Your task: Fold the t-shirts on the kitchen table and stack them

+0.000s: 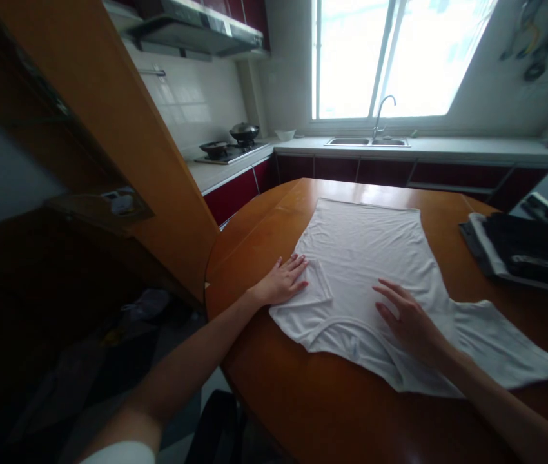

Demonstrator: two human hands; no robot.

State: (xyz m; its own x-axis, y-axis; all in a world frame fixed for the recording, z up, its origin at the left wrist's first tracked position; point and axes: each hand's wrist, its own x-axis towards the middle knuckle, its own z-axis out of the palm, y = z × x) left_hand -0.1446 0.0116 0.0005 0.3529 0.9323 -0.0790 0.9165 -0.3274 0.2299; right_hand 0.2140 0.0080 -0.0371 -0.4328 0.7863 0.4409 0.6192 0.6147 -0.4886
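A white T-shirt (365,251) lies spread on the wooden table (259,225), its neckline toward me and its hem toward the window. The sleeve on the left is folded inward over the body, while the sleeve on the right stretches out flat across the table. My left hand (283,281) rests flat on the folded sleeve, fingers spread. Over the right part of the shirt, near the neckline, is my right hand (409,322), with its fingers apart and nothing held. I cannot tell whether it touches the cloth.
A stack of dark and light folded clothes (535,248) sits at the table's right edge. Beyond the table runs a counter with a sink (368,142) and a stove (233,153) carrying pans. An orange wooden panel (158,193) stands to the left.
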